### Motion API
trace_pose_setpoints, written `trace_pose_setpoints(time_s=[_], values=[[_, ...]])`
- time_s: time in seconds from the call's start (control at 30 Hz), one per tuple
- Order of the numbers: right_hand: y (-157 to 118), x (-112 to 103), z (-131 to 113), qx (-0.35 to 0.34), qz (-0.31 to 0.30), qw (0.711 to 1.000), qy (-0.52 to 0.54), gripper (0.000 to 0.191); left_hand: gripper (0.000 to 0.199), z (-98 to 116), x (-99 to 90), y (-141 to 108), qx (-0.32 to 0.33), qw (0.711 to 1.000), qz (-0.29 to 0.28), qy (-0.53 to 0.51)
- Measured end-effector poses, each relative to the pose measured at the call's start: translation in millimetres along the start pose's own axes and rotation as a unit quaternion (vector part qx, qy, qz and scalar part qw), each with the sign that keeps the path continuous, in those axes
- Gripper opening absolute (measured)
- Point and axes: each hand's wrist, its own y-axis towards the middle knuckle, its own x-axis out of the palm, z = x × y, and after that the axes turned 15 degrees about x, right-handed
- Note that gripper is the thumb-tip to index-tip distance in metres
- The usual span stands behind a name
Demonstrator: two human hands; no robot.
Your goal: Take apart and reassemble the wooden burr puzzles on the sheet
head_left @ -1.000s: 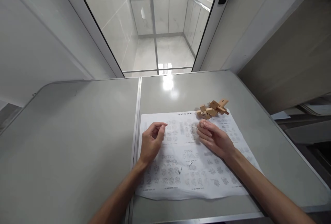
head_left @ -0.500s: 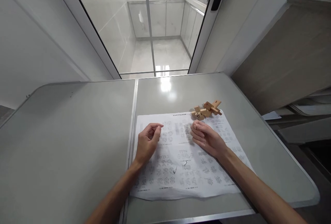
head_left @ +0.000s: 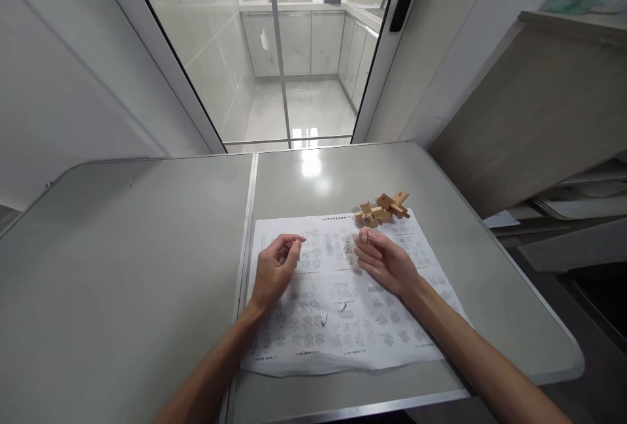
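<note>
A printed paper sheet (head_left: 313, 283) with rows of small diagrams lies on the table under both hands. My left hand (head_left: 275, 267) rests on its left part, fingers curled in and thumb against the forefinger, with nothing seen in it. Over the right part lies my right hand (head_left: 386, 260), palm turned inward, its fingers bent and the thumb pressed to the forefinger; it appears to hold nothing. Just beyond it, at the sheet's top right corner, sits a loose cluster of wooden puzzle pieces (head_left: 385, 210), untouched.
The grey folding table (head_left: 147, 267) has a metal seam left of the sheet. A glass door (head_left: 313, 51) with a black handle stands behind its far edge. To the right is a wooden shelf unit (head_left: 539, 110) holding stacked papers.
The whole view has shifted slightly to the left and tilted up a little. Both hands and the wooden pieces keep their places on the table.
</note>
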Motion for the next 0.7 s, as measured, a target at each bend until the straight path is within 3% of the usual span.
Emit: trace_pose_setpoints(time_s=[0.2,0.4,0.7], values=[[-3.1,-14.1,-3.7,-0.037,-0.083,0.989,0.115,0.038,0.026,0.0,-0.3,-1.0,0.001,1.000,-0.009,0.011],[-7.8,-39.1,-17.9,-0.060,-0.166,0.954,0.241,0.042,0.027,3.6,-0.2,-0.2,0.011,0.999,-0.023,0.021],[-8.9,-48.7,-23.0,-0.056,-0.116,0.962,0.240,0.040,0.028,-1.5,0.1,-1.3,0.018,0.999,-0.030,0.028]])
